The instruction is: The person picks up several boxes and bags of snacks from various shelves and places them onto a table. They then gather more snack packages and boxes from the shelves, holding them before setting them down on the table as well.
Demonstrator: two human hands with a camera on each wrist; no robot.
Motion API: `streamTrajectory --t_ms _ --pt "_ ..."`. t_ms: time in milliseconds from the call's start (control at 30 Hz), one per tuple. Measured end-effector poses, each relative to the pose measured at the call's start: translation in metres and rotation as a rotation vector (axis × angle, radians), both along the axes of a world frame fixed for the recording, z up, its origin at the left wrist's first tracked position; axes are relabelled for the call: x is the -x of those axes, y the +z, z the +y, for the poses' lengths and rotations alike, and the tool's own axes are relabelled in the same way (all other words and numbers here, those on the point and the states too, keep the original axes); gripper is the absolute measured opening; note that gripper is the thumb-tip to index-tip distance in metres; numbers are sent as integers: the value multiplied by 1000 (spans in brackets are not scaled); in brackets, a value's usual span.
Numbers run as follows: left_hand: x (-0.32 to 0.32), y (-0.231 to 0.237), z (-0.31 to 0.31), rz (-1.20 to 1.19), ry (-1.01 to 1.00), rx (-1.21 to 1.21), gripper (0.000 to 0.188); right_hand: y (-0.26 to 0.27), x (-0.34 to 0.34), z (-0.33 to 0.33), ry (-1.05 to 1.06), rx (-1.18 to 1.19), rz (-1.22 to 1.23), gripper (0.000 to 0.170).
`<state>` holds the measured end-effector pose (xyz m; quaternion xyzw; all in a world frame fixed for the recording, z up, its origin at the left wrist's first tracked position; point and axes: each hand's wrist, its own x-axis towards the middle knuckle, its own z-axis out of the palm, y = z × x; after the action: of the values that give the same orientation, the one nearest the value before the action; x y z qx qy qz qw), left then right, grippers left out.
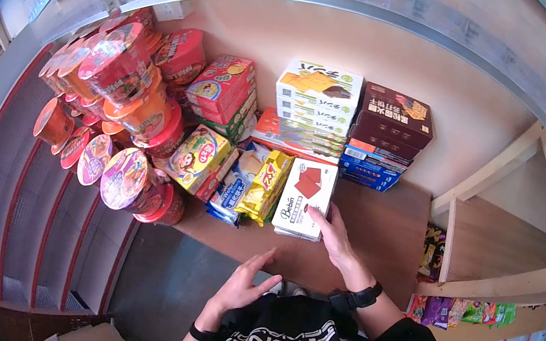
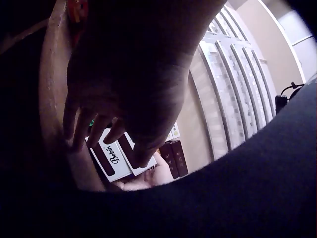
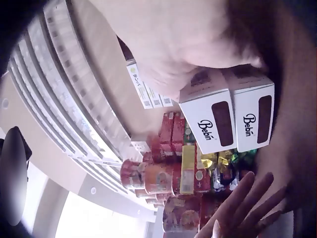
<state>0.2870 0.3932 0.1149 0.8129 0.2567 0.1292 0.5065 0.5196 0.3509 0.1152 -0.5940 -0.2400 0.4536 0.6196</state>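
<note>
A white Bebin biscuit box (image 1: 308, 190) with a dark red picture lies on top of another at the shelf's front. My right hand (image 1: 336, 238) rests against its right side, one fingertip over the top face. In the right wrist view two stacked Bebin boxes (image 3: 210, 119) show their ends, with the right hand (image 3: 178, 44) along their side. My left hand (image 1: 244, 284) is in front of the shelf edge, fingers spread and holding nothing. The left wrist view shows this left hand (image 2: 126, 94) dark, its fingers overlapping the Bebin boxes (image 2: 110, 157).
Left of the Bebin boxes stand yellow packets (image 1: 264, 185), blue packets (image 1: 238, 183) and a yellow-green box (image 1: 198, 157). Instant noodle tubs (image 1: 133, 179) are piled at the left. White boxes (image 1: 318, 91) and brown boxes (image 1: 395, 119) are stacked behind. A wooden frame (image 1: 485, 292) stands right.
</note>
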Motion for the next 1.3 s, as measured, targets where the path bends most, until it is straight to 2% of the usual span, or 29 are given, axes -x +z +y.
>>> streamTrajectory --t_ms 100,200,267,467,533,567,600,633,700,733,800,900,967,1100,1300 --pt "5 -1 -3 -11 32 21 63 -8 5 7 -19 -77 -37 69" --pt "8 0 -6 -18 52 33 63 -16 12 5 -63 -16 -81 68" --pt "9 1 -6 -19 60 38 63 -10 19 2 -68 31 -230 66" --pt "-1 -2 -4 -22 33 176 67 -19 15 4 -59 -89 -173 65" --pt "-11 -8 0 -113 11 349 67 -14 15 5 -54 -82 -152 65" --pt "-17 -10 1 -110 -2 345 67 -12 14 6 -35 -73 -129 65" --pt "-24 -11 3 -150 3 508 67 -13 9 5 36 -118 -125 71" --pt "-29 -10 5 -187 6 672 68 -10 8 1 18 -122 -128 71" --pt "-39 -2 12 -184 -30 760 66 -3 7 -11 26 36 -314 77" --pt "-43 3 14 -183 -45 851 65 -10 -1 -15 117 -93 -222 82" --pt "-51 9 16 -208 -64 918 63 -29 -6 -28 93 -83 -180 82" --pt "-59 16 20 -220 -55 1020 58 -24 -9 -56 43 4 -106 83" --pt "-64 9 24 -208 -60 1042 55 -24 -15 -75 92 80 -88 82" --pt "-76 12 28 -204 -28 1090 54 -28 -26 -103 -34 81 -91 65" --pt "-81 11 36 -234 -3 1141 50 -23 -39 -137 -173 52 -128 53"
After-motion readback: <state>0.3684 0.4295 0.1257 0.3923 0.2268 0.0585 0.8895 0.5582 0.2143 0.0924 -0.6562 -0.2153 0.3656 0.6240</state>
